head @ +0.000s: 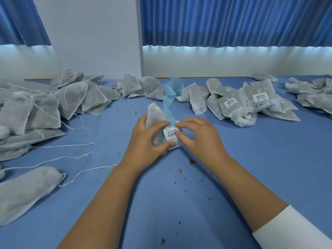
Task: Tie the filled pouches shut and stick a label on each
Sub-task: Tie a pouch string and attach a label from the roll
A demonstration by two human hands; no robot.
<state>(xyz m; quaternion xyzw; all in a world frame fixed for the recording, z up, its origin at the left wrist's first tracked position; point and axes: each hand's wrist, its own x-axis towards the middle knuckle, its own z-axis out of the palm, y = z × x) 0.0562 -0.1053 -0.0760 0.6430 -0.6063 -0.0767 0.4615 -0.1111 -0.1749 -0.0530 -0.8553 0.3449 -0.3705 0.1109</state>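
**Item: pouch (154, 115), in hand.** White non-woven, filled, and upright above the blue table (179, 209) at centre.

- Left hand (148, 139): fingers curled round the pouch's left side and back. The thumb (168, 144) lies across its lower front, gripping it.
- Right hand (198, 139): fingers bent. The forefinger and thumb tips pinch the right edge of the label (170, 134), and the other fingers are arched clear of it.
- Label: one, white with a barcode, on the front of the pouch. A second label (177, 144) shows in part just below it, beside the left thumb. Whether either is fully stuck down cannot be told.
- Backing strip (168, 99): one, pale blue. It runs from behind the pouch away to a loose curl.

**Other stock, placed from the held pouch:**

- Left pile (45, 105): unlabelled pouches with drawstrings trailing. There are roughly a dozen, but overlap blurs the count.
- Near-left pouch (27, 191): one, lying flat with its string looped.
- Loose strings (62, 146): three, on the table to the left.
- Behind pile (133, 87): about five pouches.
- Right pile (239, 105): labelled pouches, with four labels visible.
- Far-right pile (309, 94): several pouches, with no label showing.
- Crumbs (192, 161): scattered nearer than the pouch.
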